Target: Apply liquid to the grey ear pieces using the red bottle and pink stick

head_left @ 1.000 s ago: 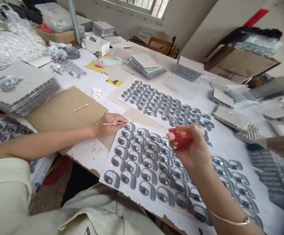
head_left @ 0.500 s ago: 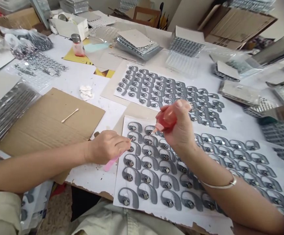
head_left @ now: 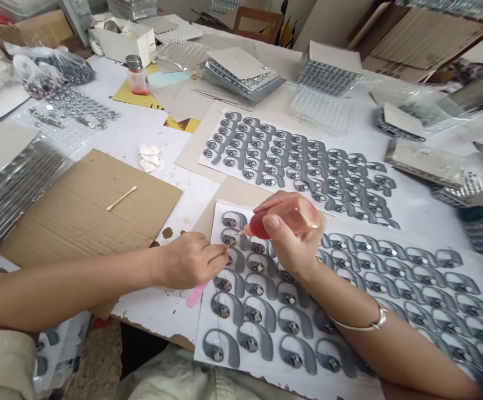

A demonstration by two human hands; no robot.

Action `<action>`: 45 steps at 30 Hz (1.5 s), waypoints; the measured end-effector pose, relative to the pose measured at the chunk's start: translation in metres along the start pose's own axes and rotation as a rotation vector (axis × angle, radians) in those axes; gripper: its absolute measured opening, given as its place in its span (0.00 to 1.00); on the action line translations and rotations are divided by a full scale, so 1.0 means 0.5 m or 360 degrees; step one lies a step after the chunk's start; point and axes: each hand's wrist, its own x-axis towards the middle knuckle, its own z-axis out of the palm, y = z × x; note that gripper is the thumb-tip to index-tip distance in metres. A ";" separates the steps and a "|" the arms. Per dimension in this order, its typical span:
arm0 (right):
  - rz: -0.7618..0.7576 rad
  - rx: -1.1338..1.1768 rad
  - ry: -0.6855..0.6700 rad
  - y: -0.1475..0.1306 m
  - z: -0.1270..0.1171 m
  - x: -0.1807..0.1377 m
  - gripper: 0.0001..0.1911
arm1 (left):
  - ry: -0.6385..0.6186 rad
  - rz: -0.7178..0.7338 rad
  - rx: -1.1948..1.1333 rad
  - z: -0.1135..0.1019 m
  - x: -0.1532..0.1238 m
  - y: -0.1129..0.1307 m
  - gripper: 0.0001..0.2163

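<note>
My right hand (head_left: 297,236) is wrapped round a small squeeze bottle of red liquid (head_left: 285,216), tipped so its thin nozzle points left and down. Closed in a pinch, my left hand (head_left: 195,260) holds a slim pink tool (head_left: 195,295); its flat end sticks out below the palm, and the fingers hide most of it. Fingertips and nozzle nearly meet over a grey ear-hook piece (head_left: 230,238) with a round metallic part. It lies in the left column of a white sheet (head_left: 205,347) carrying rows of such pieces. My right forearm covers some of them.
A second sheet of ear-hook pieces (head_left: 295,155) lies behind. On the left, a cotton swab (head_left: 121,198) rests on brown cardboard (head_left: 86,222), near a crumpled tissue (head_left: 150,158). Farther back stand a lidded jar (head_left: 137,78) and stacked trays (head_left: 328,69).
My right hand has moved left and down, bringing the bottle's nozzle close to my left fingertips. My left hand has shifted slightly right. The view has moved a little.
</note>
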 end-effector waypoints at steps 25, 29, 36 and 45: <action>-0.0184 -0.0158 -0.0218 0.032 0.011 -0.024 0.06 | -0.0164 0.0196 0.0259 0.002 0.004 0.025 0.06; -0.0206 -0.0137 -0.0198 0.033 0.012 -0.023 0.05 | -0.0175 0.0190 0.0251 0.001 0.005 0.023 0.07; -0.0208 -0.0077 -0.0170 0.037 0.011 -0.022 0.04 | -0.0163 0.0182 0.0236 0.001 0.006 0.023 0.06; -0.0257 -0.0142 -0.0166 0.036 0.011 -0.023 0.05 | -0.0171 0.0177 0.0246 0.000 0.005 0.022 0.07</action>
